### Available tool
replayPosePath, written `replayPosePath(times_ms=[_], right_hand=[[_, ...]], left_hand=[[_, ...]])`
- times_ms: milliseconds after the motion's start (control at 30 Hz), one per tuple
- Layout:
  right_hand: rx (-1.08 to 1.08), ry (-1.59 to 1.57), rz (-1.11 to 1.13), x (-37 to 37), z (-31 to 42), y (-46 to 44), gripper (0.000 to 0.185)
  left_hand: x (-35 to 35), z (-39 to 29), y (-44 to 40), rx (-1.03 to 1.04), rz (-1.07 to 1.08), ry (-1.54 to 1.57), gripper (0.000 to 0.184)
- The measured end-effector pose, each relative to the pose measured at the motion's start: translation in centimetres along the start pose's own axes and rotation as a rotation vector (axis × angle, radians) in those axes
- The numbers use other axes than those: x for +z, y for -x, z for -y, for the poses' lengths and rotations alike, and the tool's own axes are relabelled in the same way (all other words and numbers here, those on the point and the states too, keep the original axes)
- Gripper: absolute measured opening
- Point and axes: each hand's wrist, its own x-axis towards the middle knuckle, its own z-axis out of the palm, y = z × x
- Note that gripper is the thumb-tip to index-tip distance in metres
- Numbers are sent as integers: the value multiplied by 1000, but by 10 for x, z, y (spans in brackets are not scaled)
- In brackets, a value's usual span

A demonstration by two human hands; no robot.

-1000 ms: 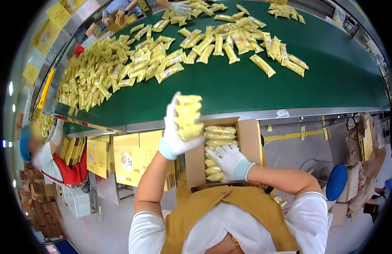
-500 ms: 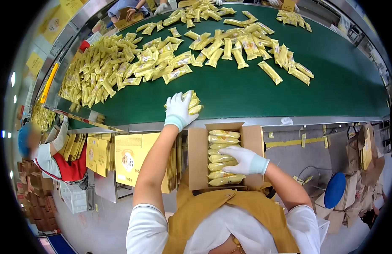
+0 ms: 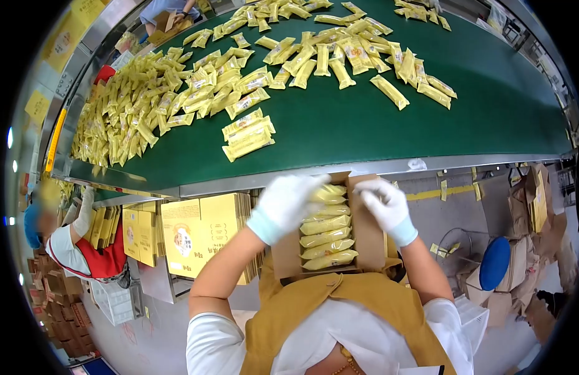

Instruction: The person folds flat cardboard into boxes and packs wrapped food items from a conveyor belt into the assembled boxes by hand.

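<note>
An open cardboard box (image 3: pixel 287 253) stands in front of me, with several yellow wrapped snack packets (image 3: pixel 327 239) stacked in a row inside. My left hand (image 3: pixel 286 203), in a white glove, is over the box's upper left side near the top packets; its fingers are smeared by motion. My right hand (image 3: pixel 387 207), also gloved, is at the upper part of the box's right flap (image 3: pixel 367 244), with fingers curled and closed at its edge. On the green conveyor belt (image 3: pixel 339 137), a small group of packets (image 3: pixel 249 135) lies side by side near the front.
A large heap of packets (image 3: pixel 124 112) covers the belt's left side, with more scattered across the back. Flat yellow cartons (image 3: pixel 189 234) stand at left. A co-worker in a red apron (image 3: pixel 108 250) is farther left. A blue stool (image 3: pixel 494 264) and flattened cardboard are at right.
My left hand has left the small packet group on the belt and moved down to the box. My right hand has lifted off the packets in the box and moved to the right flap.
</note>
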Motion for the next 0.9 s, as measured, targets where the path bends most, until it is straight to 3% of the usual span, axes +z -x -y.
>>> replayPosePath(times_ms=[67,100,200,233,333,367,467,533,567,667,767,800,833,900], right_hand=[[70,-126,-119,-5,0,-6,18],[85,-162,-152,-5,7,-7,19],[-48,-37,-130,-8,-9,-11,21],[-88,44,-119,-6,-10,-14,24],[-286,349,-170,1,-3,-26,27],[-265,380,-179,7,-5,-32,31],[-234,481,-87,29,-36,-58,40],[97,562,264,37,-37,-70,45],[122,517,262,41,-49,-79,47],[118,623,242,42,-62,-82,44],[-97,706,122,42,-55,-60,30],[-201,684,97,39,-44,-51,24],[-306,662,75,33,-29,-41,19],[-546,586,-42,29,-14,-24,18]], left_hand=[[41,-12,4,67,-14,-149,53],[64,-9,6,4,19,-205,51],[83,-16,8,-100,165,-252,54],[90,-19,9,-186,324,-121,53],[105,-23,19,-280,311,-94,59],[98,-27,18,-287,359,-38,74],[105,-27,29,-83,235,-203,85],[112,-20,29,-102,257,-166,87],[113,-18,28,-111,267,-146,87],[101,-12,31,-28,173,65,80],[65,-22,53,-109,-64,529,59],[44,-27,56,-62,-208,644,48],[36,-22,68,-17,-375,544,42],[24,-21,90,-123,-761,536,30]])
